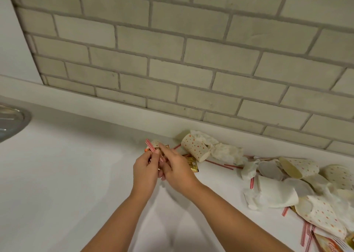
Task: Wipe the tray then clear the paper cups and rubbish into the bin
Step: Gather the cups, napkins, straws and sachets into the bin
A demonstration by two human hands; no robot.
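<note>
Both hands meet over the middle of the white counter (67,175), a little nearer than the back ledge. The left hand (146,170) has its grip closed round a small bundle of rubbish: red-and-white striped straws (150,146) stick up from its fingers towards the far wall. The right hand (178,167) lies against it from the right, its forefinger reaching onto the same bundle. I cannot tell whether that grip is pinching anything or only touching.

Just right of the hands a gold sachet (192,163) lies flat, and beyond it a dotted paper cup (195,148) lies on its side against the ledge, with crumpled tissue (226,152) touching its far side. More loose straws (218,164) lie between this and the heap at the near right, where a plain white cup (275,192), further dotted cups (298,167) and more tissue are piled together.

At the far left edge a round steel rim (13,121) shows, well apart from the rubbish. A pale brick wall (191,50) rises behind.
</note>
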